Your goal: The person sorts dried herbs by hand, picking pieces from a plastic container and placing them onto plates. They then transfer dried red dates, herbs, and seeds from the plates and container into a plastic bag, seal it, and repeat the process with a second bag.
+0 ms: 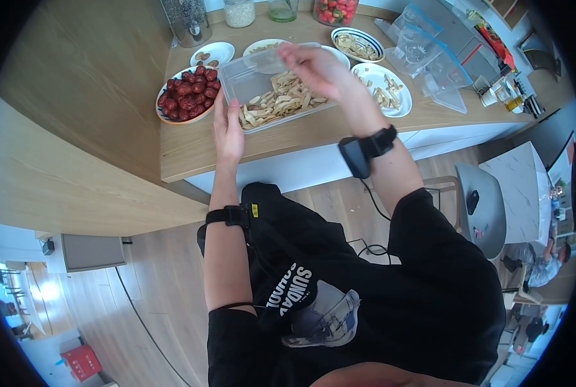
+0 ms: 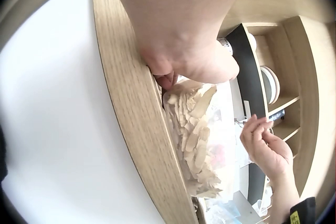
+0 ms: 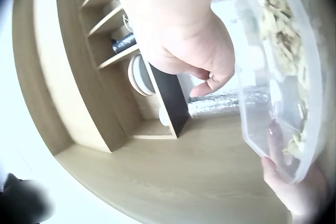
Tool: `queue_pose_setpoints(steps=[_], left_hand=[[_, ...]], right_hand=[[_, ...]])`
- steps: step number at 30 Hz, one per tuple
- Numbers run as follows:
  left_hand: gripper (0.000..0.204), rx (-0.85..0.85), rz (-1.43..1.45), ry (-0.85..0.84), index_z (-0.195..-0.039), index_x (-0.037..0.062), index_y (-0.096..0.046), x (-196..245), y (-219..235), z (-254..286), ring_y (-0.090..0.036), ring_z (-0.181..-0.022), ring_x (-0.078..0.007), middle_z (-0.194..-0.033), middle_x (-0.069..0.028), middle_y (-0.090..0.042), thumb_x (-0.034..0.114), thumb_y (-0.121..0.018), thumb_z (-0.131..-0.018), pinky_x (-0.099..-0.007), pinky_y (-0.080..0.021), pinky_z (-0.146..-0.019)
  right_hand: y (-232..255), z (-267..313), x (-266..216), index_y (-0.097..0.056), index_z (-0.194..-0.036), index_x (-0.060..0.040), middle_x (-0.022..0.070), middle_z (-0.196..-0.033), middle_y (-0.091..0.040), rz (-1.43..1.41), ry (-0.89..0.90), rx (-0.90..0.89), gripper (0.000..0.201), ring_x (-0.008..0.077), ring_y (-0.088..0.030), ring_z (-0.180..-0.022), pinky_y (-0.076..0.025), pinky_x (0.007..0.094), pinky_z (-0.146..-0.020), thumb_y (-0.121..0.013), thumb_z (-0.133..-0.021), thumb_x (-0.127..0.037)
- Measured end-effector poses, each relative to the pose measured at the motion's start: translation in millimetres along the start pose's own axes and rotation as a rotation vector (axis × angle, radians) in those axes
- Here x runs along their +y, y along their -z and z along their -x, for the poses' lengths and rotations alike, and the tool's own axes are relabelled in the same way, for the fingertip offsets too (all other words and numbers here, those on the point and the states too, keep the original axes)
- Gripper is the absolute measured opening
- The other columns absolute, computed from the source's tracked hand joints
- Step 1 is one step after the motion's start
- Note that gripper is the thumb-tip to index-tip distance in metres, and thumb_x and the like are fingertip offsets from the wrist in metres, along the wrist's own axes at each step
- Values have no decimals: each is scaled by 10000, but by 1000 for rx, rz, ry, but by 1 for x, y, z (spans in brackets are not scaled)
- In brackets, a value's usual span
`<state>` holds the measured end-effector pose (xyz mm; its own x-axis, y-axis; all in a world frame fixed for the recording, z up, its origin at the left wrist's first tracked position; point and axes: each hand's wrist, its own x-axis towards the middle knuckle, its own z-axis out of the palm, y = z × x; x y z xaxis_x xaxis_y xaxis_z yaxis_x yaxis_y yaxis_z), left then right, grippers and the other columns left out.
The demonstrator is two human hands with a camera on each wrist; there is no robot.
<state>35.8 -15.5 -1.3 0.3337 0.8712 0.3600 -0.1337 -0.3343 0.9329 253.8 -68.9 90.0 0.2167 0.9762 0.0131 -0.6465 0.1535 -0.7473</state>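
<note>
A clear plastic container sits slightly tilted at the counter's front, with many pale dried slices heaped along its near side. My left hand grips its left end, thumb at the wall and fingers around the outside, as the right wrist view also shows. Over the container hovers my right hand, its fingers loosely bent with nothing visible between them; the left wrist view shows this right hand raised apart from the slices. Beside the left hand is a bowl of red dates.
Behind the container stand a small plate with brown slices and a striped-rim bowl. To its right lies a white plate with slices. Jars and a tub of strawberries line the back; clear plastic bags lie at right.
</note>
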Motion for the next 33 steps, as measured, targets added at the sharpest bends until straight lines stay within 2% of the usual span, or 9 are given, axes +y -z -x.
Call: queue_pose_setpoints(steps=[5,9,17,23,26,28,29,31,33], left_hand=[[531,-5,-40,62,-1506,38,-361,7,1,1,-570,-1206,-238,-1327,-179,-588,292,-458,-1050,-350,-422,-1032],[534,-6,23,-3,-1508,45,-363,3,-1,1,-582,-1182,-238,-1292,-184,-611,297,-462,-1048,-351,-427,-1015],[523,0,-35,-2,-1506,51,-369,6,0,3,-601,-1141,-237,-1269,-189,-624,287,-460,-1048,-352,-439,-992],[528,7,-14,3,-1509,69,-372,3,0,2,-600,-1150,-235,-1255,-195,-630,298,-471,-1043,-351,-437,-996],[533,17,-23,17,-1508,69,-372,1,1,1,-614,-1093,-219,-1209,-185,-647,298,-479,-1039,-341,-453,-952],[546,4,-29,34,-1508,64,-371,1,2,0,-617,-1007,-195,-1133,-171,-662,304,-491,-1033,-325,-463,-889],[546,5,-32,40,-1508,64,-371,-1,2,0,-617,-1007,-195,-1133,-171,-662,304,-491,-1033,-325,-463,-889],[550,15,-12,6,-1503,60,-376,-4,1,-1,-607,-945,-179,-1069,-158,-665,305,-502,-1026,-314,-463,-846],[550,13,-2,3,-1501,60,-380,-5,1,0,-606,-945,-179,-1057,-153,-665,304,-505,-1023,-314,-464,-849]], right_hand=[[41,3,-62,-438,-1258,180,232,-1228,-530,14,315,255,317,281,-583,-1151,-541,319,-1021,-492,-983,33],[130,-38,-65,-366,-1296,156,248,-1314,-417,-77,125,438,366,328,-557,-1114,-521,465,-1049,-445,-940,127],[132,-31,-40,-399,-1154,152,227,-1200,-418,144,116,635,246,350,-502,-1126,-431,509,-1128,-399,-910,130],[131,-28,-49,-404,-1138,180,327,-1278,-424,271,-3,610,233,378,-504,-1188,-399,486,-1155,-373,-933,75],[118,-24,-53,-485,-1161,144,270,-1223,-515,338,-13,622,274,344,-550,-1206,-457,448,-1080,-480,-908,37],[75,-5,-52,-548,-1146,110,198,-1085,-632,574,393,513,259,264,-660,-1012,-545,368,-921,-527,-923,-21],[59,1,-50,-548,-1146,110,198,-1085,-632,573,387,514,259,264,-660,-1012,-545,368,-921,-527,-923,-21],[32,13,-45,-605,-1192,27,112,-1030,-686,799,421,208,271,179,-661,-957,-526,304,-839,-551,-951,-84],[4,24,-32,-639,-1163,3,94,-1047,-693,991,224,-95,265,144,-655,-941,-522,283,-820,-618,-930,-122]])
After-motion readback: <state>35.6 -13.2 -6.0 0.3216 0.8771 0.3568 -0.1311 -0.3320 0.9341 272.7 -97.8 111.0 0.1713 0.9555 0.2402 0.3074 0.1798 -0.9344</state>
